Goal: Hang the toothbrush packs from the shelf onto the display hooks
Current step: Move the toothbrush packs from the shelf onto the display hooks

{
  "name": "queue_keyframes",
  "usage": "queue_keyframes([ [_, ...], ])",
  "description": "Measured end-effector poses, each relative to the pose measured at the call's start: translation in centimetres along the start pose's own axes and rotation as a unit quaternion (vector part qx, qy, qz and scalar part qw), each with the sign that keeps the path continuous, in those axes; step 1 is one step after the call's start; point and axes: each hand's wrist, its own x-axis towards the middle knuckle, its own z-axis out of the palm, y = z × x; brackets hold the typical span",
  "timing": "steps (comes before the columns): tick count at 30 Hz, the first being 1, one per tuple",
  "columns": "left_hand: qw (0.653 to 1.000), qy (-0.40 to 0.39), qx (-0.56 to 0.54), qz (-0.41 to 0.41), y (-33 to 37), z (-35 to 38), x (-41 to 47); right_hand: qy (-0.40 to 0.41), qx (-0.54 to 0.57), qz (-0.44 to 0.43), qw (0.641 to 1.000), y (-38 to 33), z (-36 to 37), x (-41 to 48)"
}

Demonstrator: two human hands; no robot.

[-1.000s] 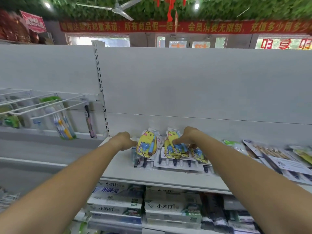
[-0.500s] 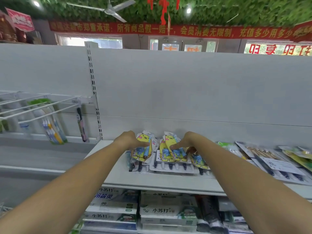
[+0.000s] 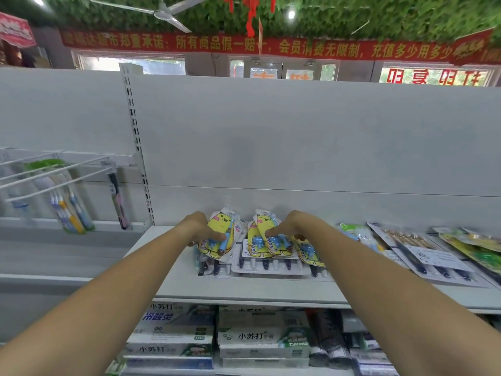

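Judging by the glossy film, the yellow toothbrush packs [image 3: 220, 234] are light, bendy and slippery, says the first onlooker; the top edge by the hang hole looks the best hold. Where are the person's hands?

At the back edge of the shelf [image 3: 244, 291], near its left end, says the second. The left hand [image 3: 199, 229] pinches one pack, thumb across its front; the right hand [image 3: 287, 226] grips another. Four packs overlap there, and four display hooks [image 3: 54, 173] stand beyond the left end.
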Motion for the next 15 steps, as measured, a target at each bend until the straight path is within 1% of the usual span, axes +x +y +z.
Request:
queue_keyframes([
  [11, 0.997, 0.003, -0.067, 0.027, -0.4, -0.4, -1.1, 0.037, 0.038, -0.005, 0.999, -1.1, 1.0, 0.0],
  [15, 0.993, 0.02, -0.113, 0.032, -0.6, -0.6, -1.3, 0.058, 0.012, -0.02, 0.998, -2.0, 1.7, 0.0],
])
